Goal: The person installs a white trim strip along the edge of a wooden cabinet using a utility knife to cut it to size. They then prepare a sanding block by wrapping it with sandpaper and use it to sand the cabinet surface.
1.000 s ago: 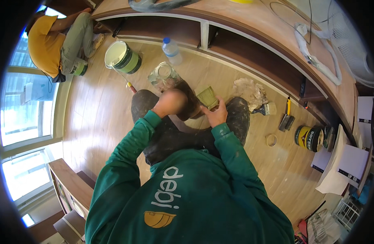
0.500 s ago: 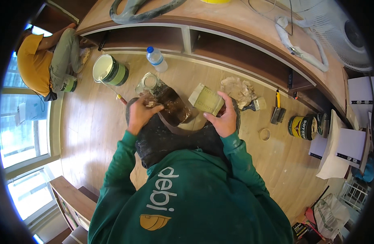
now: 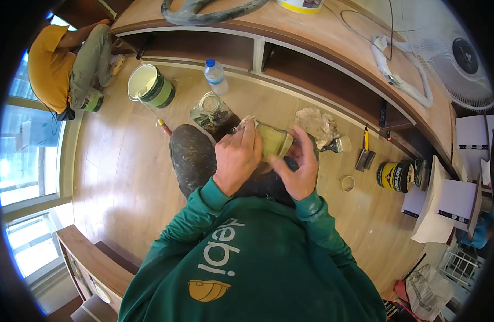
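Observation:
A pale yellow-green rectangular piece (image 3: 273,140) with a darker rim is held above my lap; its kind is unclear. My right hand (image 3: 302,174) grips its right end, thumb below and fingers behind. My left hand (image 3: 236,161) is at its left end, with the fingers pressed together around a small crumpled, see-through scrap (image 3: 246,122). Whether the scrap touches the yellow-green piece is hidden by the fingers. Just beyond my left hand stands a stained metal can (image 3: 217,119) with a round mouth on top.
A bucket of cream paint (image 3: 161,92) and a water bottle (image 3: 216,78) stand ahead. To the right lie a crumpled rag (image 3: 314,124), a paintbrush (image 3: 338,144), a scraper (image 3: 365,155) and a tape roll (image 3: 348,183). A long cabinet (image 3: 204,47) spans the far side; a person in yellow (image 3: 48,67) crouches far left.
My left hand has moved right and nearer, from beside the can to the yellow-green piece. That piece has turned in my right hand. The view has shifted slightly.

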Available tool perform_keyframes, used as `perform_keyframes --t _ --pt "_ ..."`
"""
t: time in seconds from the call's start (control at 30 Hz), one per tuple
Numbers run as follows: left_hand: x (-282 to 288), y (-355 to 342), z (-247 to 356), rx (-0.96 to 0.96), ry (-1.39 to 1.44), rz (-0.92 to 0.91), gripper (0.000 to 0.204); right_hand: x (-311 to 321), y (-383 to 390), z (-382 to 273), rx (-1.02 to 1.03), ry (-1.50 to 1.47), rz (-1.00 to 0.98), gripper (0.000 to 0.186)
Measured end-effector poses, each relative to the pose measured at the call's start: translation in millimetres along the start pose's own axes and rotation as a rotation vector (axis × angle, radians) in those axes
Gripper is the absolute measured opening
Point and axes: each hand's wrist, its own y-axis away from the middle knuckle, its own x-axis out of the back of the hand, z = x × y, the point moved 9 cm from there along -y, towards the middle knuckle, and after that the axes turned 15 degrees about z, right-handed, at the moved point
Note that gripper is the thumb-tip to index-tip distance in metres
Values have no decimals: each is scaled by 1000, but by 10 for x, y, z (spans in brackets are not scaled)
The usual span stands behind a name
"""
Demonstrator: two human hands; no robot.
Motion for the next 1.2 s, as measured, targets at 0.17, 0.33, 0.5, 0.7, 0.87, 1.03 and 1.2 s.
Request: perform_keyframes --t 0.17,0.33,0.5,0.7,0.87,1.03,1.2 --pt "184 64 154 -112 103 121 36 108 -14 15 101 120 279 31" --pt "305 61 198 -122 172 254 39 75 29 -221 182 325 376 24" --pt "323 107 225 -117 191 306 37 34 71 -344 411 390 427 21" --pt "275 206 224 -57 208 238 38 -1 56 -390 478 446 383 15" --pt "206 267 194 23 213 175 35 -27 26 -336 522 474 312 18" --pt "-61 412 -101 324 136 20 25 -121 -126 127 316 554 108 24" --pt "-48 366 -412 353 52 165 28 180 7 599 -249 64 139 43"
